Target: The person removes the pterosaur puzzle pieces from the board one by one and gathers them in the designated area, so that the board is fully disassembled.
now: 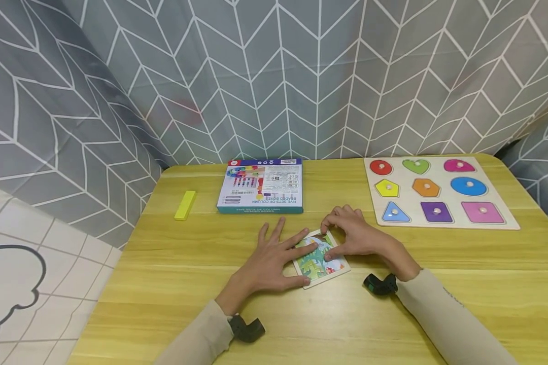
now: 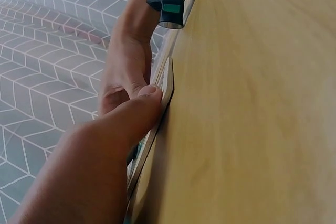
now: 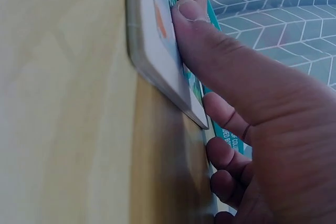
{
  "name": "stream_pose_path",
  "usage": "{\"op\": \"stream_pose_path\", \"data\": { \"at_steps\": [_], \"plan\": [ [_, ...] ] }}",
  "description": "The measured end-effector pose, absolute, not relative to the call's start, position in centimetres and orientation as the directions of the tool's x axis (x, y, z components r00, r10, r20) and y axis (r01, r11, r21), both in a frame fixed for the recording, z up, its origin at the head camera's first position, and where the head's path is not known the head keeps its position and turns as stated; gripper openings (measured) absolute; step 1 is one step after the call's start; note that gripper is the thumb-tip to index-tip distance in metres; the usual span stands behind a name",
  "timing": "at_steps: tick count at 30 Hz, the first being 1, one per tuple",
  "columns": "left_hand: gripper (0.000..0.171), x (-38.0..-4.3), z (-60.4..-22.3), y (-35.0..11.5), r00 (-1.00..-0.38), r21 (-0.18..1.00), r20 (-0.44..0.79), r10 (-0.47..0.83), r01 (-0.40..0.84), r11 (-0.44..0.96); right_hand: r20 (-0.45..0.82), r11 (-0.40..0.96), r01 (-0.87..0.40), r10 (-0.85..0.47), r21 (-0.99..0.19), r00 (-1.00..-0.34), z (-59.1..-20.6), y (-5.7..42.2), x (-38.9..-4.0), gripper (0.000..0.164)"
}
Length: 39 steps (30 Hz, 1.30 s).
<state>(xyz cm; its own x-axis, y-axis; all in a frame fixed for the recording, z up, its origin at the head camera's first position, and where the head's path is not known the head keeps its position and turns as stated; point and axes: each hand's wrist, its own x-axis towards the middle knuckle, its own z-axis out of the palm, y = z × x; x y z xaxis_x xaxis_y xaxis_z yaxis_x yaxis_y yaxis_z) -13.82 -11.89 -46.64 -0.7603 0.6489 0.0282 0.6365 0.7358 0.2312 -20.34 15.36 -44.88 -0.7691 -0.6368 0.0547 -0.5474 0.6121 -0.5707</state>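
Note:
A small wooden jigsaw puzzle (image 1: 318, 261) with a pale frame and a colourful dinosaur picture lies on the table between the hands. My left hand (image 1: 271, 258) spreads its straight fingers over its left side. The left thumb (image 2: 150, 92) rests on the frame's near edge, and the fingertips lie on the picture and far side. From the right, my right hand (image 1: 358, 234) holds the puzzle, its thumb (image 3: 191, 14) pressed on the picture and its bent index finger at the far edge. The other right fingers curl beside the board. Both hands hide parts of the picture.
Behind the puzzle lies a flat beaded-boxes carton (image 1: 260, 187). A yellow bar (image 1: 185, 205) is at the far left of the wooden table (image 1: 164, 284). At the back right lies a pegged shape board (image 1: 406, 191). A grey patterned curtain (image 1: 301, 76) hangs behind the table.

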Motion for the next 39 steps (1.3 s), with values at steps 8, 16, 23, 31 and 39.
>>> {"op": "stream_pose_path", "data": {
  "at_steps": [8,16,23,31,39],
  "plan": [
    [0.075,-13.74,-46.54,-11.85,-0.761,0.231,0.024,0.648,0.635,0.737,0.035,0.629,-0.537,-0.631,-0.563,-0.775,-44.64,15.25,-20.17,0.052],
    [0.074,-13.64,-46.44,-11.86,-0.761,0.234,0.026,0.649,0.636,0.736,0.017,0.619,-0.514,-0.629,-0.594,-0.777,-44.46,14.92,-20.17,0.052],
    [0.073,-13.63,-46.38,-11.83,-0.762,0.234,0.022,0.647,0.634,0.737,0.0,0.612,-0.497,-0.63,-0.615,-0.777,-44.47,14.73,-20.1,0.052],
    [0.073,-13.63,-46.28,-11.81,-0.76,0.248,0.022,0.649,0.633,0.733,0.004,0.597,-0.497,-0.637,-0.629,-0.771,-44.42,14.81,-20.02,0.053],
    [0.075,-13.92,-46.55,-11.78,-0.746,0.247,0.09,0.66,0.659,0.711,0.033,0.572,-0.5,-0.637,-0.65,-0.77,-44.53,15.43,-20.33,0.06]
  ]
}}
